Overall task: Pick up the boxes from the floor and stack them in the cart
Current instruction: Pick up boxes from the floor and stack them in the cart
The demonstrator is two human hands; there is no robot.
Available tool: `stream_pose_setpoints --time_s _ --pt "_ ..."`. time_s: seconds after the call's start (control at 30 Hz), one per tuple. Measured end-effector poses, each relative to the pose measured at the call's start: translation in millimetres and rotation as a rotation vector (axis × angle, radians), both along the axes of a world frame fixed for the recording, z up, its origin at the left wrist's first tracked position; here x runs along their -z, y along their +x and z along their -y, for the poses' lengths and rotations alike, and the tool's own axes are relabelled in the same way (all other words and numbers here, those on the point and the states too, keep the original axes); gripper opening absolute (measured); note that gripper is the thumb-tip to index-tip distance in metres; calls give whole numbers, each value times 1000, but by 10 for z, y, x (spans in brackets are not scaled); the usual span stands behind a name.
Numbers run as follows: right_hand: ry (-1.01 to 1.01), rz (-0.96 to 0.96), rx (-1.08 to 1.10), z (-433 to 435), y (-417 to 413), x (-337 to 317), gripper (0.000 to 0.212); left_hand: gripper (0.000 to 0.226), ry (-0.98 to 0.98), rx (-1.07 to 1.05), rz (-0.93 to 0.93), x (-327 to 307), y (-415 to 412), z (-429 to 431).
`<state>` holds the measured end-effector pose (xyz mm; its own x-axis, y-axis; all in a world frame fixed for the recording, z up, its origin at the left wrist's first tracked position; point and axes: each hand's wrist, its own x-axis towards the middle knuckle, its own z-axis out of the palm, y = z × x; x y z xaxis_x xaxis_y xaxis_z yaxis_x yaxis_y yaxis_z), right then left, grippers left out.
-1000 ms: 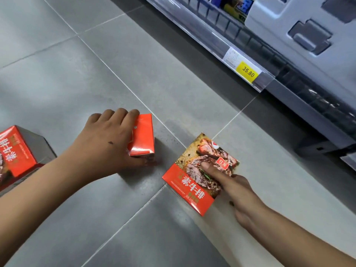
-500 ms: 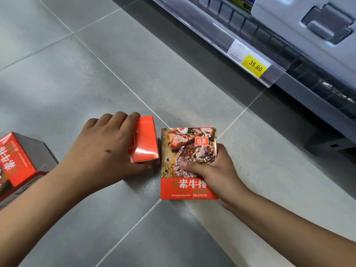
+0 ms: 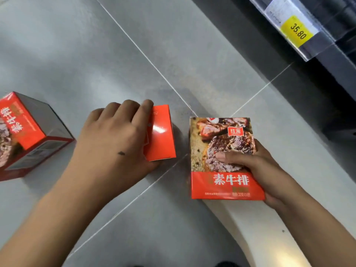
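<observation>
Our right hand [image 3: 256, 170] is closed around the picture box [image 3: 224, 158]: the thumb lies across its printed front, over the photo of cooked meat, and the other fingers wrap behind its right edge out of sight. That box faces up toward us, its red lower band with white characters nearest our wrist, and it sits above the grey floor [image 3: 96, 45] near where two tile seams meet; we cannot tell whether its underside touches the tiles. Our left hand [image 3: 113, 145] rests palm down over the middle box [image 3: 160, 132], fingers curled over its far top edge and thumb tucked beside its near corner, so the grip looks closed on it, though the palm hides most of the box and only its plain glossy red face shows to the right of the knuckles. This box stands on the floor, apart from the picture box, with a strip of tile between them. Farther left, well apart from our left hand, a third box [image 3: 28, 133] lies tilted on the floor at the frame's edge, its red face and grey side showing. At the upper right a shelf rail [image 3: 327, 47] carries a yellow price tag [image 3: 297, 31] reading 35.80. No cart shows here.
</observation>
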<state>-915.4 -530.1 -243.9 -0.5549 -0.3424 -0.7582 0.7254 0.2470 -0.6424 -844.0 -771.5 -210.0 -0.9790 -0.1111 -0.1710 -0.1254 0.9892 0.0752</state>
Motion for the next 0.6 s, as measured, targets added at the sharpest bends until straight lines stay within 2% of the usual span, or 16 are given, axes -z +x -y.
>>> stream_pose_setpoints --time_s 0.03,0.1,0.17,0.23,0.3,0.43,0.6 --pt "16 15 28 -28 55 6 48 87 25 -19 10 -32 60 -25" --pt "119 -10 102 -42 182 61 76 89 71 -47 29 -96 157 -72" --pt "320 -135 137 0 294 124 92 89 96 -69 52 -170 234 -130" --pt "521 -283 55 60 358 138 102 87 113 -93 58 -267 304 -187" --pt "631 -374 -34 106 402 109 114 83 126 -117 46 -418 383 -210" --pt "795 -401 -222 149 491 -80 113 84 164 -204 4 -897 612 -196" --pt "1001 -225 -459 56 650 -678 113 88 195 -245 48 -1740 833 -219"
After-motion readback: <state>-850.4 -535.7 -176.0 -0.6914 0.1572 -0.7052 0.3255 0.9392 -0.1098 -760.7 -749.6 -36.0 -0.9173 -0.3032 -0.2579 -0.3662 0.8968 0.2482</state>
